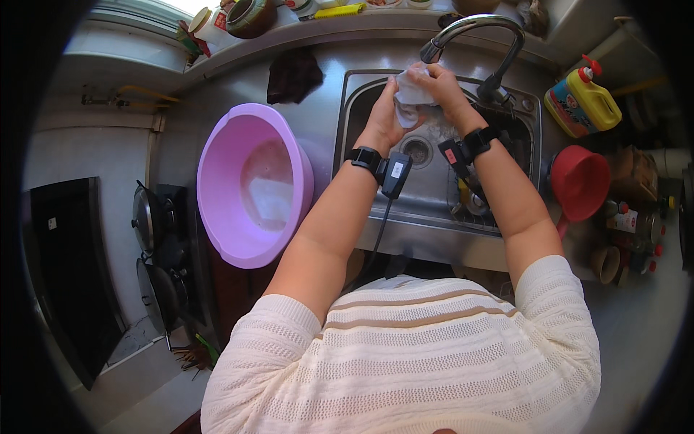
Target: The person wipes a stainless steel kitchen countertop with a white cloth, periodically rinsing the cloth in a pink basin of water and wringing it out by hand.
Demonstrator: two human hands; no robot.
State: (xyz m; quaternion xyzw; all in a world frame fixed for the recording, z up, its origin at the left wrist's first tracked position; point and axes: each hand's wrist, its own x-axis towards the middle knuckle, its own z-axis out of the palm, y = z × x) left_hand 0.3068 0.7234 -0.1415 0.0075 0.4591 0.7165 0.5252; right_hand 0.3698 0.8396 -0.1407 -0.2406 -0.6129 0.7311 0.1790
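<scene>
A wet white cloth is bunched between both hands, under the spout of the chrome faucet. My left hand grips its left and lower side, and my right hand holds its upper right part. Both hands are above the stainless steel sink, over the far side of its drain. Water seems to splash in the basin just below the cloth. Part of the cloth is hidden by my fingers.
A purple plastic basin with cloudy water stands left of the sink. Behind it lies a dark cloth. A wire rack sits inside the sink's right part. To the right are a yellow detergent bottle and a red ladle.
</scene>
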